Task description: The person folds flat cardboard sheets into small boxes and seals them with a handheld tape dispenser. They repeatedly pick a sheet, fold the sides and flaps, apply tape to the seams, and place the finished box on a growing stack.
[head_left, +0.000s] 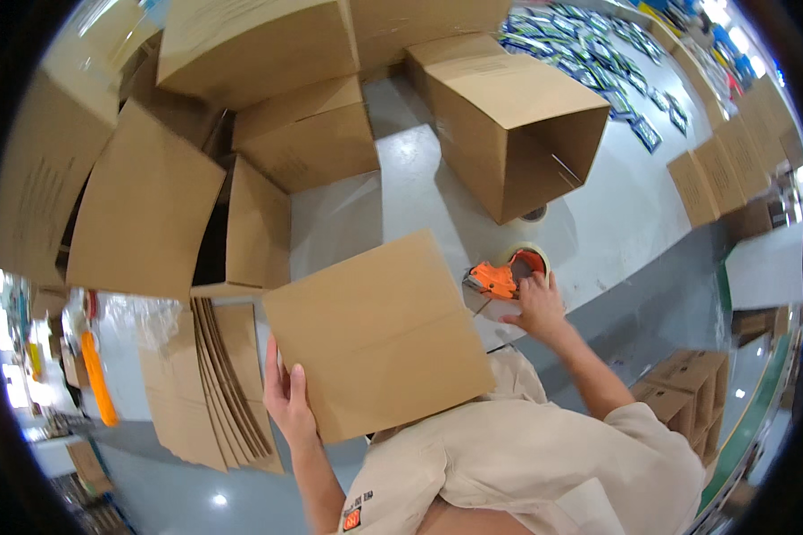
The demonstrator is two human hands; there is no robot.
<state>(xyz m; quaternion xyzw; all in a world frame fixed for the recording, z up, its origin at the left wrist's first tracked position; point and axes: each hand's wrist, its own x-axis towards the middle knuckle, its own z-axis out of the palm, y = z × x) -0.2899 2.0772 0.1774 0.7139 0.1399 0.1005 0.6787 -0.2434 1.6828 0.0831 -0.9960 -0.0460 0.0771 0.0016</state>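
My left hand [289, 399] grips the left edge of a brown cardboard box [379, 334], which is tilted against my body with a broad face turned up. The thumb lies on that face, and the other fingers reach along the side. To the right of the box, my right hand [542, 308] has its fingers curled on the roll of an orange tape dispenser [498, 280]. The dispenser lies at the front edge of the grey table [410, 192]. Just behind it, another tape roll [535, 214] shows partly under an open box [517, 107].
Flattened cartons [210, 392] stand stacked at the left. More open boxes [308, 138] crowd the back and left of the table. Small blue-green packets [589, 58] are spread at the far right. Cartons [687, 392] sit on the floor at the right.
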